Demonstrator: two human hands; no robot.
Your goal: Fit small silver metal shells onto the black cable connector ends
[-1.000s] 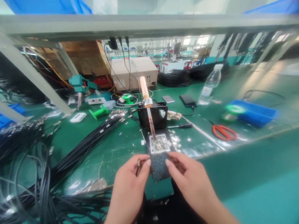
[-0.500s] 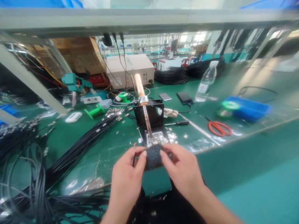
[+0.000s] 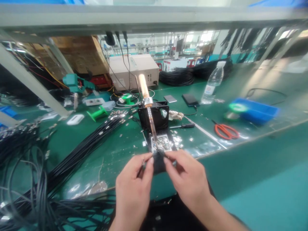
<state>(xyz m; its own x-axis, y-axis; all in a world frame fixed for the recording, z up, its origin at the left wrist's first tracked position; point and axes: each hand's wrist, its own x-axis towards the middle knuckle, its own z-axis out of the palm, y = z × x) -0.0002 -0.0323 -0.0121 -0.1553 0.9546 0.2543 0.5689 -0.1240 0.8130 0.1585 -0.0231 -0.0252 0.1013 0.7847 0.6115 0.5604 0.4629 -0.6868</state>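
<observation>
Your left hand [image 3: 133, 184] clasps a thin dark cable [image 3: 140, 171]; your right hand's [image 3: 190, 175] grip I cannot tell. The soldering iron [image 3: 149, 113] slants tip-down, likely leaving both hands free.

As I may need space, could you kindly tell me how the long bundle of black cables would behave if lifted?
The long cable bundle would probably sag, since cables beside it curl into loose loops. It may feel heavy, given its many strands, and could splay at the fanned-out tips.
</observation>
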